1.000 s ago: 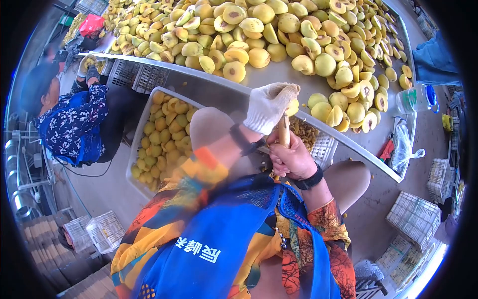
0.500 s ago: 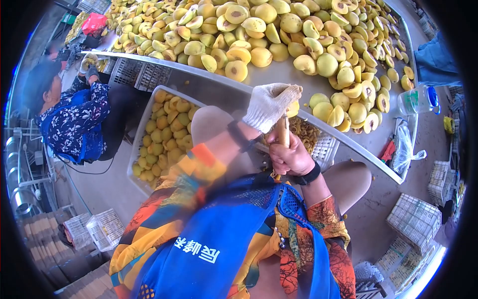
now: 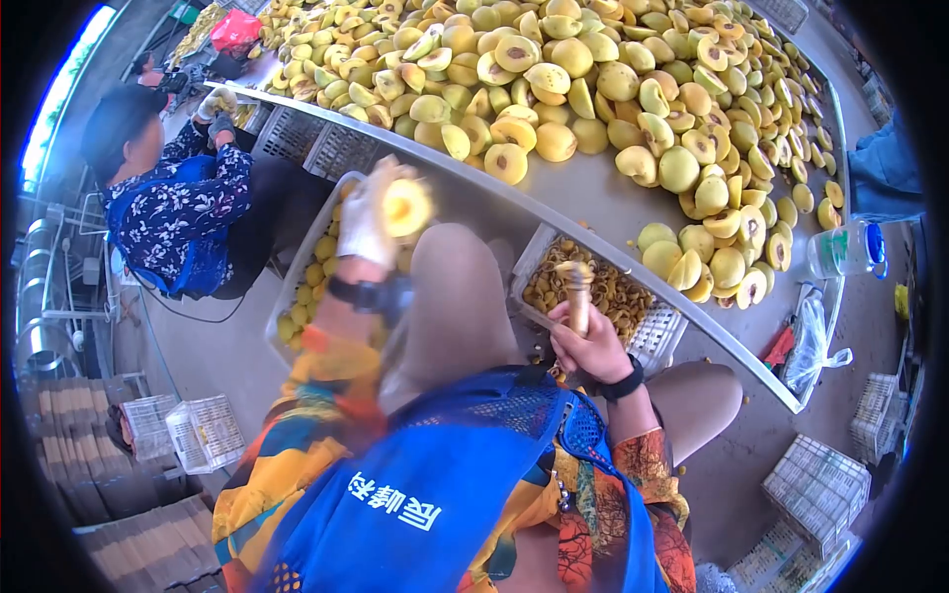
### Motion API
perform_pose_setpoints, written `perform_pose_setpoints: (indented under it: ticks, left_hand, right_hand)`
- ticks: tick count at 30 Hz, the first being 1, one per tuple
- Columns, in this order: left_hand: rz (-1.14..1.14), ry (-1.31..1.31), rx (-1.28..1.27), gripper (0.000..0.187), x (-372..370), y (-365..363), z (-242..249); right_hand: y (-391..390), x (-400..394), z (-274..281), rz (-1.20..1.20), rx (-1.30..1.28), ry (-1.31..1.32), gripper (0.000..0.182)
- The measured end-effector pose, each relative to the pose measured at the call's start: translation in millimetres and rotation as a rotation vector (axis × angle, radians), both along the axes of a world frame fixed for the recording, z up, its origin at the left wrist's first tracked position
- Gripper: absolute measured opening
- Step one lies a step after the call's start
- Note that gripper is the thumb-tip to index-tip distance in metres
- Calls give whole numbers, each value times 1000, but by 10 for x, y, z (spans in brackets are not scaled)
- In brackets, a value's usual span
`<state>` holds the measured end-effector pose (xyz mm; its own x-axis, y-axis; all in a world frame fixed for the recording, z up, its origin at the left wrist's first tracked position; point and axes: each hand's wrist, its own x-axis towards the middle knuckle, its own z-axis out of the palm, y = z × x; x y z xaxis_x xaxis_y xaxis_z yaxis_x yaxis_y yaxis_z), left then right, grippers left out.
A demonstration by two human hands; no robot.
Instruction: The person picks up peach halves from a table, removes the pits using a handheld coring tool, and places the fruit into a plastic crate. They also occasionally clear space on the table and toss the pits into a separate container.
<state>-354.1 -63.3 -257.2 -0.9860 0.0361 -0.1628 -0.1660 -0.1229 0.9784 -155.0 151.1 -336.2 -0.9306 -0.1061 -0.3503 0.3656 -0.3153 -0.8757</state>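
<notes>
My left hand [image 3: 368, 219], in a white knit glove, holds a pitted yellow peach half [image 3: 407, 207] over the white crate of peach halves [image 3: 294, 269] at my left knee. The hand is blurred. My bare right hand [image 3: 591, 346] grips a wooden-handled pitting tool [image 3: 575, 287] upright above my lap. Its tip stands over the tray of brown pits [image 3: 605, 292] under the table edge. A great heap of halved yellow peaches [image 3: 593, 79] covers the steel table [image 3: 583, 193] beyond.
Another person in a flowered top and blue apron [image 3: 183, 212] sits at the left and handles a peach at the same table. A water bottle [image 3: 845, 252] stands at the table's right end. White plastic crates [image 3: 819, 484] lie on the floor right, more crates [image 3: 193, 433] left.
My left hand left the tool and swung left with the peach half, from above the pit tray to over the crate. The right hand kept the tool almost still.
</notes>
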Motion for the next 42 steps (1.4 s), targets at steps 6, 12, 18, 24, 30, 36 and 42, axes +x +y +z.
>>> perform_pose_setpoints:
  ticks: [6,12,18,24,30,36,42]
  left_hand:
    - [-102,404,-1490,36,-122,-1119,-362]
    - [-92,881,-1320,30,-445,-428,-352]
    - [-753,888,-1527,28,-1201,378,-388]
    - [-856,749,-1460,34,-1261,572,-219]
    - [-703,36,-515,32,-527,681,85]
    - [-1006,-53,-420,38,125,985,318]
    - [-505,153,134,36,677,1217,-101]
  right_hand:
    - [89,104,-787,144,1366,-22,32]
    - [75,-73,-395,27,545,-150,39]
    - [-94,87,-624,-96,930,-147,39]
    - [-139,39,-330,-204,895,-17,33]
    - [-80,-401,269,-452,773,167,43]
    - [-33,-619,282,-545,671,465,45]
    - [-101,-562,388,-729,-125,155,27]
